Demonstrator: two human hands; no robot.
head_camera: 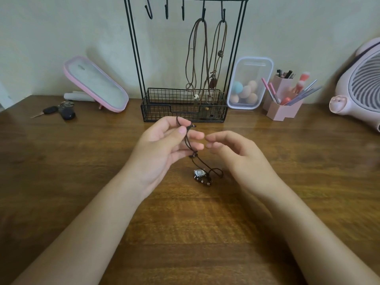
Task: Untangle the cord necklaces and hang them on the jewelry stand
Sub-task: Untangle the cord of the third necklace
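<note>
The person's left hand [164,145] is raised a little above the bench [185,233], palm turned inward. Its thumb and first finger pinch the dark cord necklace [188,144] near the cord's upper end, and the other fingers [197,136] stretch out loosely to the right. The right hand [236,153] hovers just beside it with the fingers gently curled and slightly apart. They hold nothing, and their tips come close to the left fingertips without clearly touching the cord.

From the pinch the dark cord drops past a small knot and trails onto the wood. Its pendant [199,173] and a few beads lie flat there, below and between the two hands, with a small loop of cord curling off to the right.

Behind the hands stands the black wire jewelry stand [135,48], against the wall. Two brown cord necklaces hang from neighbouring hooks on its right side, one [205,50] further left and one with a knot [220,53] beside it. Their lower ends reach down into the wire basket [156,114] at the stand's foot.

Right of the stand, a clear plastic box [249,60] holds makeup sponges [244,91] in peach and blue. Next to it, a pink holder [281,112] carries brushes and pens. A pink fan [362,85] sits at the far right. On the left, a pink-framed mirror [96,85] leans back, with a bunch of keys [61,111] near it
</note>
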